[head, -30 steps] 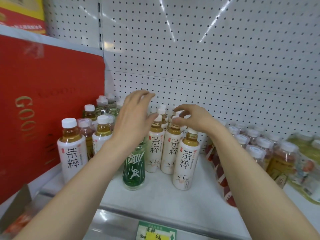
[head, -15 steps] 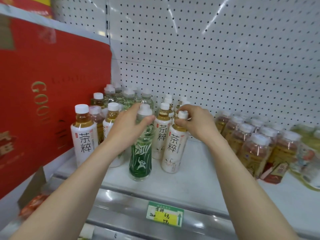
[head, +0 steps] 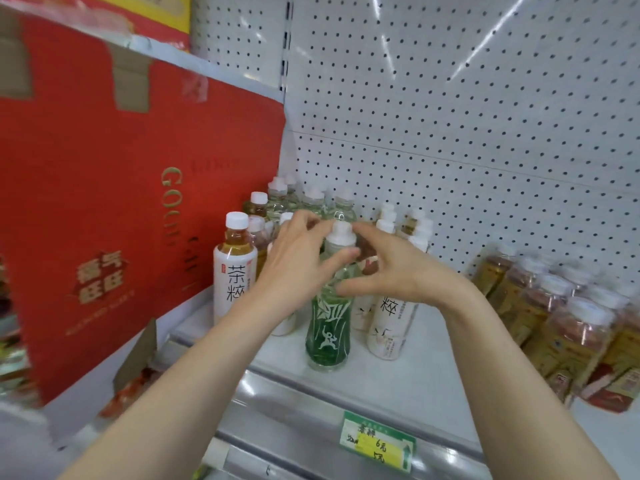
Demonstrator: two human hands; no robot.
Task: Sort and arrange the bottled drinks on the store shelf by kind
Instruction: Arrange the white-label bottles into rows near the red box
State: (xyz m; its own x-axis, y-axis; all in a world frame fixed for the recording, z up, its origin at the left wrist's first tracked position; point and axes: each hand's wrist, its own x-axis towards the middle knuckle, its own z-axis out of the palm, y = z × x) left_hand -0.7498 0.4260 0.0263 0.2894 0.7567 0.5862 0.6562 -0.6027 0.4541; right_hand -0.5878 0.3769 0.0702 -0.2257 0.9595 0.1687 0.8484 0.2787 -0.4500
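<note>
While both hands meet at the neck of the green-labelled bottle (head: 328, 327), I read this as the sorting step for the one odd drink standing at the near edge of the shelf (head: 408, 379). My left hand (head: 294, 261) wraps the bottle's shoulder, thumb pressed across the clear neck just under the white cap. My right hand (head: 391, 268) sits beside it with fingers loosely curled and spread; whether it actually grips the bottle or only brushes it, I cannot tell.

Around the bottle stand the white-labelled tea bottles (head: 234, 268), one to its left and more just right and behind. Far back against the pegboard (head: 450, 133) I see a cluster of clear green-tinted bottles (head: 311, 199) that look like the same kind. To the right, amber bottles (head: 540, 306) lean in rows, well apart. A red carton (head: 104, 202) walls off the left.

Next, I judge, I must lift the green one straight up, clear the tea caps, and set it with its fellows at the far left without toppling neighbours.
</note>
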